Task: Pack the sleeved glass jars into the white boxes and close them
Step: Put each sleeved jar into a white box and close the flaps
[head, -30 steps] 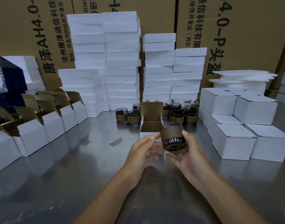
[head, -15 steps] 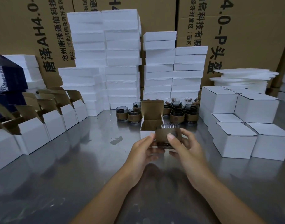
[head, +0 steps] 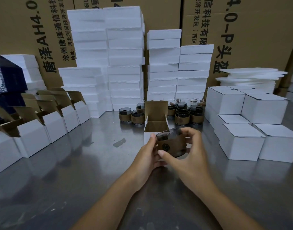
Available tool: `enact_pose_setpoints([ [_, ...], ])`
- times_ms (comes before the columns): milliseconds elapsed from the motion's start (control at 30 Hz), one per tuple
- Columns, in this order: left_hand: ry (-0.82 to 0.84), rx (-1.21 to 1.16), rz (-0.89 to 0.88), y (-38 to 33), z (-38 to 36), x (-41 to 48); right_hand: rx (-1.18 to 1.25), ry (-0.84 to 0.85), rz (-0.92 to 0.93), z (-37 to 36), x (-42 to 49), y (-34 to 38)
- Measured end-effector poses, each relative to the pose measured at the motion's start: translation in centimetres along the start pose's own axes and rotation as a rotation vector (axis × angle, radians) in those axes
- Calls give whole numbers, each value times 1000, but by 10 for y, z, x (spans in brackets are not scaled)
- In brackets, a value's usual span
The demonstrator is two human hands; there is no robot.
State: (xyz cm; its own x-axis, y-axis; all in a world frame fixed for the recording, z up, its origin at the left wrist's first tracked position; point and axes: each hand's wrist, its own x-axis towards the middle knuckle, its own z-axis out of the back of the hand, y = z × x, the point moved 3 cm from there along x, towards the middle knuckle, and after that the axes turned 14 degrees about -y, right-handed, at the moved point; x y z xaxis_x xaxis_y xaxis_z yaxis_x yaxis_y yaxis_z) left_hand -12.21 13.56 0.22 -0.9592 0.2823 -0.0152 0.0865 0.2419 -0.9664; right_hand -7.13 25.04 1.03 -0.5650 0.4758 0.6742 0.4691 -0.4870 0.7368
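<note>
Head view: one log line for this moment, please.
step: jar to box | hands: left, right both on sleeved jar | jar: upright, near side of open box | inserted: not yet

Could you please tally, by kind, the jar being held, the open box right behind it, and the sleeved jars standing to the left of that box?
Held brown-sleeved glass jar: 1
Open white cardboard box: 1
Sleeved jars standing left of that box: 3
Total: 5
</note>
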Motion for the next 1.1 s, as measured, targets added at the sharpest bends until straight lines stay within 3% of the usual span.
enact_pose_setpoints([
  [400, -20, 65, -247, -11, 6, -4, -24, 33, 128, -1, 0, 2],
  [733, -60, 45, -300, -13, 8, -4, -41, 43, 158, -1, 3, -4],
  [933, -26, 72, -282, -10, 6, -5, -55, 52, 58, 0, 2, 0],
  [1100, -38, 142, -237, -6, 6, -2, 54, 77, -188, 2, 3, 1],
])
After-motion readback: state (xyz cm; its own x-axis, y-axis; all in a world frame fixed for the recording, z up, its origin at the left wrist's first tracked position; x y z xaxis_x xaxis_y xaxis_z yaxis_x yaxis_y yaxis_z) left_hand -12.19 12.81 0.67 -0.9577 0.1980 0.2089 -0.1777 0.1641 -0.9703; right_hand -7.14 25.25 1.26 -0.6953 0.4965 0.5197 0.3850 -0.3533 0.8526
